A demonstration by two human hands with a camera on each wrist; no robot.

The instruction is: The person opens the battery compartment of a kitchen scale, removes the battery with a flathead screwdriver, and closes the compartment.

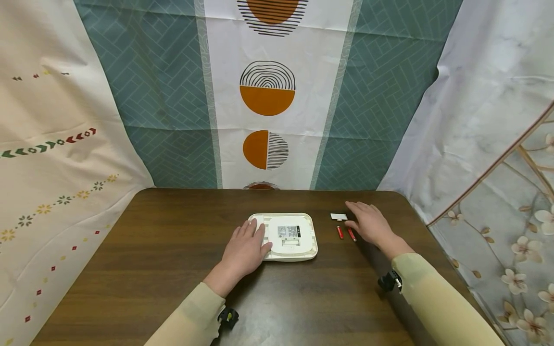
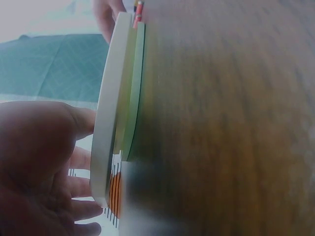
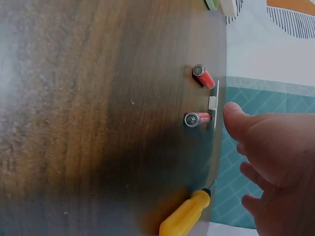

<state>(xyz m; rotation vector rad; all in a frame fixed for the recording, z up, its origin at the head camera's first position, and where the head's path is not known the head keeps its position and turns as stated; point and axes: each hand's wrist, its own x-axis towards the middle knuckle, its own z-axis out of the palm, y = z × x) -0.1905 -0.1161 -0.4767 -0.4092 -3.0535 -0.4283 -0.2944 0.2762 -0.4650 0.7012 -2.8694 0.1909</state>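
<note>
A flat white device (image 1: 308, 240) with rounded corners lies underside up on the table, showing a printed label and an uncovered battery slot (image 1: 291, 242). My left hand (image 1: 244, 247) rests over its left end, fingers extended across the top and thumb near the front edge. To the right, my right hand (image 1: 370, 225) hovers with relaxed fingers and holds nothing. Close by its thumb are a small white battery cover (image 1: 339, 216) with a tab and two red batteries, one on the left (image 1: 339, 232) and one on the right (image 1: 352, 234).
A yellow-handled tool (image 3: 184, 216) with a dark shaft lies beside the batteries in the right wrist view; the right hand and arm hide it from the head view. Fabric hangs behind the brown wooden table (image 1: 173, 288) and along both sides.
</note>
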